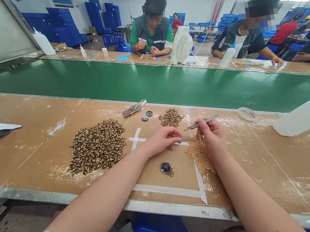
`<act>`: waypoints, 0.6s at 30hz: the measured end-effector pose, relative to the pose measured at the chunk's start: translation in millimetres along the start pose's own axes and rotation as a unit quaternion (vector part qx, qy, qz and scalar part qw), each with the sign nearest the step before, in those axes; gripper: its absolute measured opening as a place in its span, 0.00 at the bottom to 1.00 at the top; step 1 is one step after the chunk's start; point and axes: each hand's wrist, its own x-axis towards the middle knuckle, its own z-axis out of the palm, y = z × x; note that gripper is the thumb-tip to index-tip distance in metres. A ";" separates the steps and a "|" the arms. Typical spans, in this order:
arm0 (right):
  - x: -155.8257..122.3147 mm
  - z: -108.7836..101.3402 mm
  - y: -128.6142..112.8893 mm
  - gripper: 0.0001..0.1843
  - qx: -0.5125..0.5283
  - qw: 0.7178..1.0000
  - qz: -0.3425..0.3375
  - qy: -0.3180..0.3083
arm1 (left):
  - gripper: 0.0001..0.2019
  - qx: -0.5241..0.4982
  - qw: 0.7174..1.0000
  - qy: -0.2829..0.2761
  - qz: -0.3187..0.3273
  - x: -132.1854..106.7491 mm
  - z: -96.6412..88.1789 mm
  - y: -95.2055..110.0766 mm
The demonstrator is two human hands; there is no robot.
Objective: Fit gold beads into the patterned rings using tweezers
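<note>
My right hand (pixel 213 134) is closed on metal tweezers (pixel 200 123) whose tips point left, above a pile of small tan beads (pixel 199 156). My left hand (pixel 163 138) rests on the brown worktable (pixel 30 152) with fingertips pinched together on something too small to name, close to the tweezer tips. A round dark cap (pixel 165 167) lies in front of my left hand inside a white tape outline (pixel 167 190). A large heap of brown, cream and red pieces (pixel 97 146) sits to the left. A smaller brownish heap (pixel 170 117) lies behind my hands.
A green conveyor belt (pixel 137 83) runs behind the table. Two round discs (pixel 146 115), a metal tool (pixel 134 108), a tape ring (pixel 247 113) and a white squeeze bottle (pixel 306 117) lie nearby. Other people work across the belt beside a white fan (pixel 181 45).
</note>
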 end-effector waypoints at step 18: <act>-1.4 5.8 4.7 0.21 -0.122 0.992 0.002 -0.044 | 0.15 0.002 1.000 -0.001 -0.012 1.6 -1.9 -5.7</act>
